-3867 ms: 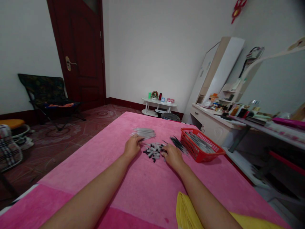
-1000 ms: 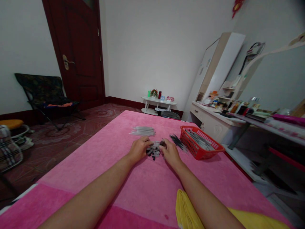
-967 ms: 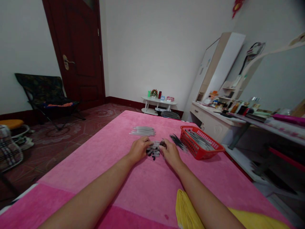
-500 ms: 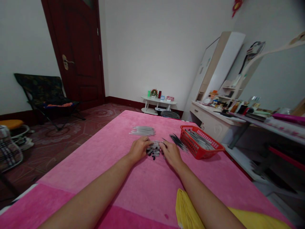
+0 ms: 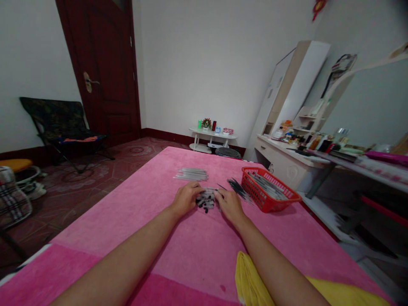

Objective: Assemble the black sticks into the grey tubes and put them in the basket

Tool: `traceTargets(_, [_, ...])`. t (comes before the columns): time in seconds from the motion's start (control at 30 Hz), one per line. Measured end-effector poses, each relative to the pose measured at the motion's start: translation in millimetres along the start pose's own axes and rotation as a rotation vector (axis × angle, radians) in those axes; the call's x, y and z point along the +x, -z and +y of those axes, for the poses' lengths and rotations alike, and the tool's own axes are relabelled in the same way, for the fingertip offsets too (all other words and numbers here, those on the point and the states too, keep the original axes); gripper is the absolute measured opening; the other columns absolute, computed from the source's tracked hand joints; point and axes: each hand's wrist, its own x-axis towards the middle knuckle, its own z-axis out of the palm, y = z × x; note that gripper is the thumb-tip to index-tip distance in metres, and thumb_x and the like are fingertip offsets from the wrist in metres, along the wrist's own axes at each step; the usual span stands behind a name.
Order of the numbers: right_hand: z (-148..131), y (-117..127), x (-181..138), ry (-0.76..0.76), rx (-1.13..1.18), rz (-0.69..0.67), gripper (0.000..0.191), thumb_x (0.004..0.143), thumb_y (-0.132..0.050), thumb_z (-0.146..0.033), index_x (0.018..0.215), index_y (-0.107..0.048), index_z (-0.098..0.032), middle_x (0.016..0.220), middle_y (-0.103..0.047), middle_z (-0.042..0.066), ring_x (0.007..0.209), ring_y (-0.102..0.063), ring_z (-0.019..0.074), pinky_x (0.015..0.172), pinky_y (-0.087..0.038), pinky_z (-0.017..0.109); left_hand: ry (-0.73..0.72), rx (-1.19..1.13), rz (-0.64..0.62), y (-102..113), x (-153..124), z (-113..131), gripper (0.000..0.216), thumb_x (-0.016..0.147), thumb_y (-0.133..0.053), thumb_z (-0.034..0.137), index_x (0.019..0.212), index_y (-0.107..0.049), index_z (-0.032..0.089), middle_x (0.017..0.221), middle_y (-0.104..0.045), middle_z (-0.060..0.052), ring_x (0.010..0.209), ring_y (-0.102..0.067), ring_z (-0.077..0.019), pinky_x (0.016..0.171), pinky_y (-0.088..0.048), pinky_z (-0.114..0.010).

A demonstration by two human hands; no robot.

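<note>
On the pink-covered table (image 5: 197, 250), the left hand (image 5: 185, 198) and right hand (image 5: 230, 205) pinch a pale tube (image 5: 209, 189) between them at the black-and-white caps (image 5: 205, 201), clear barrels (image 5: 191, 174) lying toward the far edge, the red basket (image 5: 271, 207) near the right edge.

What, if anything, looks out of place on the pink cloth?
A small dark spot on the cloth, left of the yellow fabric, breaks the even pink; stain or print, I can't tell. The short pieces lie jumbled, unlike the tubes lined up beyond.
</note>
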Motion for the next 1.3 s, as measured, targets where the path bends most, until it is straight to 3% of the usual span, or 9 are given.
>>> traceTargets(0.17, [-1.4,0.3,0.4,0.030,0.025,0.038,0.024,0.086,-0.046,-0.037,0.078,-0.062,-0.020,0.074,-0.067,0.003,0.068,-0.058,0.0159,0.059,-0.034,0.023,0.008,0.004,-0.013,0.9,-0.2,-0.3,0.030,0.079,-0.053,0.011,0.101,-0.069,0.023,0.090,-0.063,-0.005,0.087,-0.057,-0.0172,0.074,-0.044,-0.025])
traceTargets(0.3, [-3.6,1.1,0.8,-0.009,-0.006,-0.041,0.039,0.090,-0.037,-0.042,0.067,-0.060,-0.020,0.064,-0.064,0.003,0.060,-0.056,0.0168,0.055,-0.033,0.024,-0.010,0.019,-0.024,2.7,-0.9,-0.1,0.035,0.076,-0.053,0.007,0.102,-0.069,0.023,0.091,-0.063,-0.005,0.086,-0.057,-0.0171,0.072,-0.044,-0.024])
traceTargets(0.4, [-2.7,0.2,1.5,0.004,0.039,-0.018,0.035,0.088,-0.040,-0.044,0.075,-0.062,-0.020,0.066,-0.065,0.003,0.059,-0.057,0.0172,0.055,-0.035,0.025,-0.012,0.040,-0.019,3.4,-1.8,-0.6,0.032,0.076,-0.054,0.009,0.101,-0.069,0.022,0.091,-0.064,-0.006,0.086,-0.058,-0.0173,0.071,-0.044,-0.024])
traceTargets(0.57, [4.1,-1.9,3.2,0.029,0.069,-0.047,0.047,0.090,-0.033,-0.049,0.065,-0.059,-0.020,0.058,-0.062,0.003,0.054,-0.056,0.0167,0.052,-0.035,0.026,-0.011,0.080,-0.014,4.9,-1.7,-2.1,0.030,0.077,-0.057,0.014,0.102,-0.070,0.024,0.091,-0.064,-0.005,0.085,-0.058,-0.0177,0.070,-0.045,-0.025])
traceTargets(0.67, [4.6,-4.5,3.5,0.047,0.026,-0.044,0.044,0.086,-0.040,-0.053,0.072,-0.064,-0.020,0.061,-0.064,0.003,0.055,-0.057,0.0174,0.051,-0.036,0.026,0.033,0.062,0.096,7.3,-0.3,-4.6,0.025,0.077,-0.058,0.014,0.098,-0.070,0.021,0.090,-0.065,-0.005,0.085,-0.058,-0.0178,0.072,-0.045,-0.027])
traceTargets(0.77, [-0.1,-8.4,2.9,0.128,-0.049,-0.063,0.035,0.078,-0.053,-0.052,0.088,-0.069,-0.022,0.078,-0.069,0.003,0.067,-0.062,0.0195,0.055,-0.039,0.026,0.071,0.032,0.203,8.5,0.9,-10.2,0.024,0.077,-0.058,0.011,0.097,-0.070,0.018,0.090,-0.065,-0.006,0.085,-0.057,-0.0177,0.074,-0.045,-0.028])
traceTargets(0.87, [-4.6,-11.5,2.0,0.185,-0.099,-0.082,0.035,0.075,-0.057,-0.050,0.097,-0.068,-0.024,0.088,-0.070,0.003,0.072,-0.063,0.0200,0.059,-0.042,0.027,0.068,0.034,0.237,7.1,1.1,-15.7,0.023,0.077,-0.058,0.012,0.097,-0.070,0.018,0.089,-0.064,-0.006,0.086,-0.056,-0.0180,0.073,-0.045,-0.028])
traceTargets(1.03, [-1.0,-12.0,2.4,0.101,-0.088,-0.042,0.037,0.080,-0.052,-0.050,0.100,-0.064,-0.021,0.083,-0.069,0.004,0.069,-0.063,0.0205,0.060,-0.043,0.029,-0.065,0.133,0.146,3.4,0.3,-13.8,0.025,0.078,-0.059,0.017,0.100,-0.070,0.021,0.092,-0.064,-0.005,0.087,-0.056,-0.0185,0.075,-0.044,-0.030])
traceTargets(1.3, [1.4,-10.7,2.9,0.139,-0.016,-0.025,0.036,0.083,-0.048,-0.047,0.097,-0.069,-0.022,0.091,-0.072,0.005,0.073,-0.065,0.0204,0.065,-0.046,0.030,-0.192,0.188,-0.013,2.6,-0.5,-4.8,0.025,0.082,-0.057,0.029,0.104,-0.067,0.021,0.090,-0.062,-0.007,0.085,-0.056,-0.0189,0.072,-0.042,-0.030])
